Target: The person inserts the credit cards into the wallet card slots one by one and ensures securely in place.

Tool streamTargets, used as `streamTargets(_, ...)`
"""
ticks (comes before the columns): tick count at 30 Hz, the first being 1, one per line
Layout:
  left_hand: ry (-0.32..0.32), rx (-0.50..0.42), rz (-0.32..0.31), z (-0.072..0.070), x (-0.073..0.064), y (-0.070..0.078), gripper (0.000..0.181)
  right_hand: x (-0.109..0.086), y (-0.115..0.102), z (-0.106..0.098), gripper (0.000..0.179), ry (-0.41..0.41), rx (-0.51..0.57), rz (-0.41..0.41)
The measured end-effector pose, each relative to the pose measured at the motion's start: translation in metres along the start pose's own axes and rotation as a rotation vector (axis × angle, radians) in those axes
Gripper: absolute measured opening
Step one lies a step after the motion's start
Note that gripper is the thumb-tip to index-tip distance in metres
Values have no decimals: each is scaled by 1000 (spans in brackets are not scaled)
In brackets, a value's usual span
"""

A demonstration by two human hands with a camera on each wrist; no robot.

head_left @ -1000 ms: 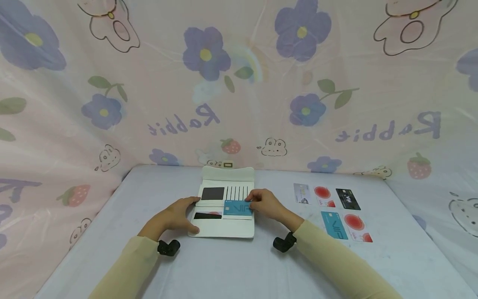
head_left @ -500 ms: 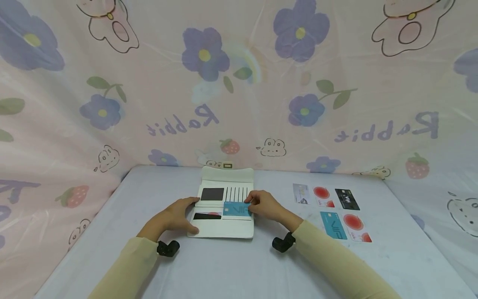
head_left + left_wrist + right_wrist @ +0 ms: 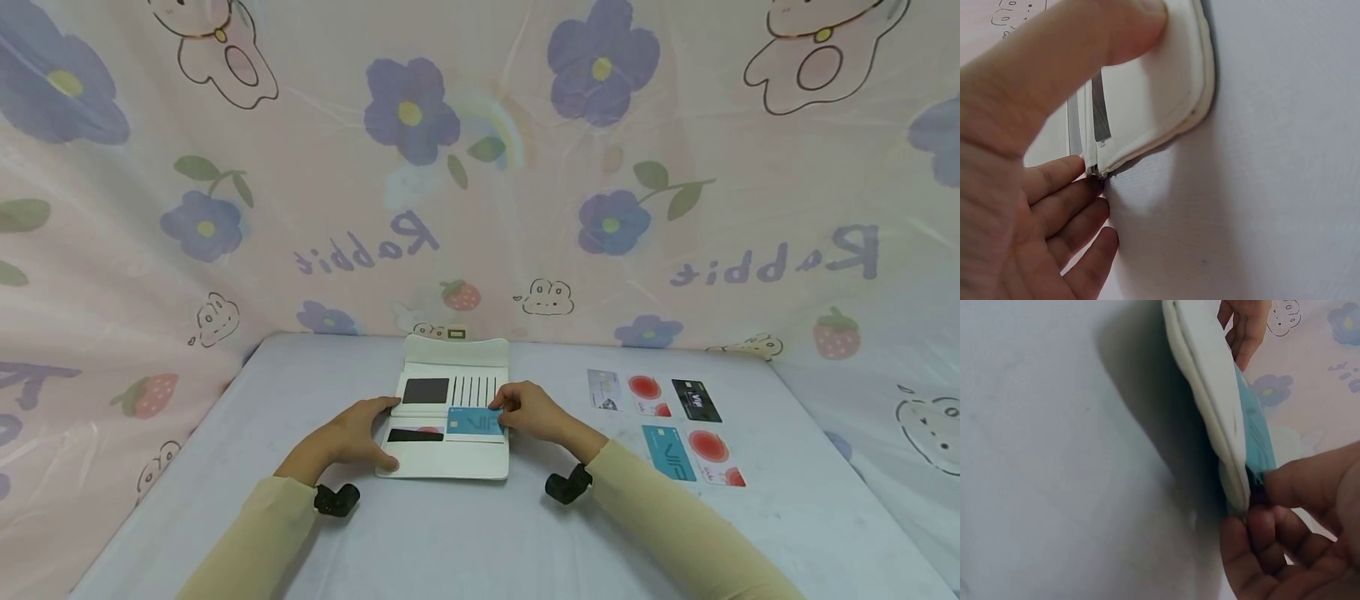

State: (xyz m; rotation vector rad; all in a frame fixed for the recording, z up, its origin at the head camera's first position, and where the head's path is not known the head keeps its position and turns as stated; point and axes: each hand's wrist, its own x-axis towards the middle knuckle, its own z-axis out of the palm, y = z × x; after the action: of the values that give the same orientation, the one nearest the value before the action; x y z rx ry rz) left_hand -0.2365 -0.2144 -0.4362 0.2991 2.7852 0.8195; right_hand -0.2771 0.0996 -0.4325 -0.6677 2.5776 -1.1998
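Note:
A white wallet (image 3: 442, 460) lies unfolded on the table, with a dark window panel and a row of narrow slots in its upper half. My right hand (image 3: 531, 410) pinches the right end of a blue VIP card (image 3: 472, 421), whose lower part is hidden in the wallet's right lower pocket. In the right wrist view, thumb (image 3: 1297, 481) and fingers meet at the wallet's side edge beside the card. At the wallet's left, my left hand (image 3: 348, 433) rests its thumb (image 3: 1129, 37) on the lower flap, while its fairly straight fingers (image 3: 1063, 203) touch the fold's edge.
On the table's right lie a silver card (image 3: 604, 390), a red-circle card (image 3: 649, 395), a black VIP card (image 3: 697, 400), another blue VIP card (image 3: 669, 452) and another red-circle card (image 3: 716, 457). A patterned curtain (image 3: 510, 200) hangs behind the table.
The blue VIP card has slid slightly down toward me, deeper into the pocket, with my right hand still pinching it. My left hand and the wallet have stayed put.

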Motion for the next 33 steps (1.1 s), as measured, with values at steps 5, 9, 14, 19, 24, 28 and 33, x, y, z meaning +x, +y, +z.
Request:
streamTargets(5, -1, 0, -2, 0, 0, 0, 104, 1, -1, -1, 15, -14, 9, 6)
streamTargets(9, -4, 4, 0, 1, 1, -1, 105, 2, -1, -2, 15, -32, 19, 13)
streamTargets(14, -2, 10, 1, 1, 3, -2, 104, 3, -1, -3, 15, -32, 13, 20)
streamTargets(19, -9, -2, -3, 1, 1, -2, 105, 3, 0, -1, 16, -35, -1, 12)
streamTargets(24, -12, 7, -10, 1, 2, -2, 106, 2, 1, -1, 17, -43, -18, -5)
streamTargets(28, -10, 16, -7, 2, 4, -3, 106, 1, 0, -2, 15, -69, -20, -15)
streamTargets(33, -12, 10, -1, 1, 5, -3, 106, 1, 0, -2, 14, -90, -23, -24)
